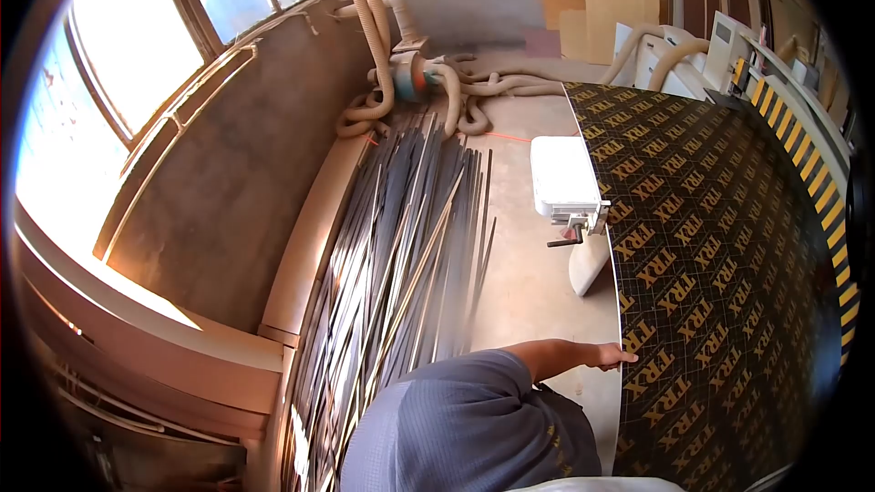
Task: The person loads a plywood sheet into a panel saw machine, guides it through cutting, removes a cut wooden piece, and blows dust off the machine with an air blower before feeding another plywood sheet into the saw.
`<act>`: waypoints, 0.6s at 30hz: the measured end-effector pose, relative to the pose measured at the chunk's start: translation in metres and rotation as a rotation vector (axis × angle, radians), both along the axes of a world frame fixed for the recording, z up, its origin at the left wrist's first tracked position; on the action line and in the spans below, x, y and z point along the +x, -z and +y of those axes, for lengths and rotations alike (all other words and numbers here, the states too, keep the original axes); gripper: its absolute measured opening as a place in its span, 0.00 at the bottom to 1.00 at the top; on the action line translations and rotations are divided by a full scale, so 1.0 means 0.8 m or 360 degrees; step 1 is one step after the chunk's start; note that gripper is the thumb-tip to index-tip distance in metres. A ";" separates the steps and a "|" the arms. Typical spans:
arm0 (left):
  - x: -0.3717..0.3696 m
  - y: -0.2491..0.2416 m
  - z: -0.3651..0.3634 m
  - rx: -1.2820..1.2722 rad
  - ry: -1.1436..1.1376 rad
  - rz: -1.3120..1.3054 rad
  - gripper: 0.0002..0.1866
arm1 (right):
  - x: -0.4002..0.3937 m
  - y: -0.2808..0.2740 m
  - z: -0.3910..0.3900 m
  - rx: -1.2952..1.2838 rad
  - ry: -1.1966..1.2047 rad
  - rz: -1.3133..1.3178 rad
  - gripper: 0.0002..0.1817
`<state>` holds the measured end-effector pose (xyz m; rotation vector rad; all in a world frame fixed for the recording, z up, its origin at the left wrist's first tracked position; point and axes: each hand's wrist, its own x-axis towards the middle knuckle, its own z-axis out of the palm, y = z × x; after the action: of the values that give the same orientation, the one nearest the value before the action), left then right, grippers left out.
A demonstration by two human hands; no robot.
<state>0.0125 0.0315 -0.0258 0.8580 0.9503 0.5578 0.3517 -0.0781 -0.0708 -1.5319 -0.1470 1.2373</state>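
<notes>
My left arm, in a grey short sleeve, reaches across to the right. At its end my left hand (616, 356) is closed on the left edge of a large dark board (697, 292) printed with repeated yellow "TRX" lettering. A fingertip or the thumb shows on the board's top face; the remaining fingers are mostly hidden. The board lies flat over a machine. Farther along the same edge, a white machine part (562, 175) with a metal clamp and a black crank handle (567, 238) sits beside it. My right hand is out of view.
Long thin dark strips (392, 246) lie in a heap on the floor at left. Behind them are ribbed hoses (510, 84) and a dust-extraction blower (410, 76). A yellow-and-black striped edge (811, 173) runs along the right. Panels (620, 0) lean at the back.
</notes>
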 end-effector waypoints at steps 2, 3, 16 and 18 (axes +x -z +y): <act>0.001 -0.002 -0.001 -0.0006 0.0000 -0.0002 0.31 | -0.002 0.001 0.000 -0.0011 -0.0021 0.0003 0.28; -0.001 -0.003 -0.001 -0.0009 0.0005 0.0005 0.31 | 0.001 -0.002 -0.001 -0.0013 -0.0023 0.0006 0.28; 0.000 0.006 0.000 0.0006 0.0007 0.0007 0.32 | 0.011 -0.009 -0.021 -0.0077 -0.0029 -0.0022 0.25; -0.001 -0.001 -0.002 0.0006 0.0009 0.0015 0.32 | 0.015 -0.011 -0.025 -0.0086 -0.0021 -0.0031 0.25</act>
<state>0.0120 0.0302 -0.0247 0.8672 0.9553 0.5513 0.3639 -0.0979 -0.0621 -1.5920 -0.1374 1.2461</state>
